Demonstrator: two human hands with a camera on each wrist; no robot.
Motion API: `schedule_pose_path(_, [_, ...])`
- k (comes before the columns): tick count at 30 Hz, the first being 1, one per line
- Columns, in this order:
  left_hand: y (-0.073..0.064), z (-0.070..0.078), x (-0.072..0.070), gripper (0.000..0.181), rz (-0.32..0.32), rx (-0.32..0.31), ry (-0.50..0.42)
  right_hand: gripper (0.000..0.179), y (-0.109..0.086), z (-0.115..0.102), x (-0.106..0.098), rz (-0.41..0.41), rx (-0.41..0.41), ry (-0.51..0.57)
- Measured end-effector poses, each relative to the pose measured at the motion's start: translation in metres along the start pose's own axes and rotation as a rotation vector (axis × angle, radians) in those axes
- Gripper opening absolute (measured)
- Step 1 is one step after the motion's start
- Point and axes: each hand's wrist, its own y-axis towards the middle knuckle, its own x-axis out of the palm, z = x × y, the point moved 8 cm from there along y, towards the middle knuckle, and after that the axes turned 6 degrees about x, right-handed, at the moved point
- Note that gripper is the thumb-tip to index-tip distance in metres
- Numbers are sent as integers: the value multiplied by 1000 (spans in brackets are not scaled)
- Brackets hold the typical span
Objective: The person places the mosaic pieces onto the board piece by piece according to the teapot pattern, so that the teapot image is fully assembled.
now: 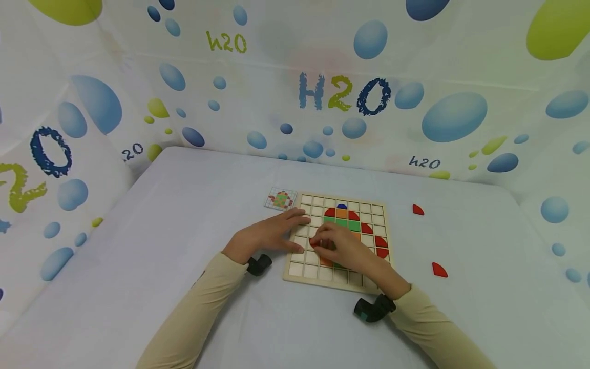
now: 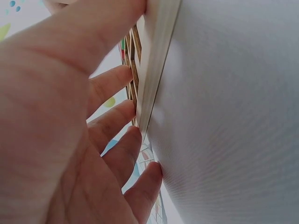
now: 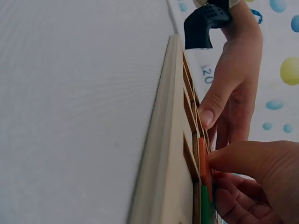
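Observation:
A wooden grid board (image 1: 322, 285) lies on the white-covered table, with red, orange, green and blue pieces set in its cells. My left hand (image 1: 272, 233) rests on the board's left side with its fingers spread; the left wrist view shows fingertips along the wooden edge (image 2: 156, 56). Over the middle of the grid, my right hand (image 1: 343, 248) pinches a red quarter-circle piece (image 1: 312, 243) at a left-centre cell. That piece is mostly covered by the fingers. Below the right thumb, an orange piece (image 3: 203, 161) and a green piece (image 3: 204, 203) sit in the grid.
A small pattern card (image 1: 280, 199) with a coloured figure lies at the board's upper left corner. To the right of the board lie two loose red quarter-circles, one farther back (image 1: 418, 209) and one nearer (image 1: 440, 269). A printed cloth (image 1: 276, 77) hangs behind the table.

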Motion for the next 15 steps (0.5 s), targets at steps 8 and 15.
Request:
schedule_pose_path(8, [0, 1, 1, 75, -6, -17, 1, 20, -5, 0, -2, 0, 10, 25])
schedule_pose_path(15, [-1, 1, 0, 74, 0, -11, 5, 13, -12, 1, -10, 56, -19, 11])
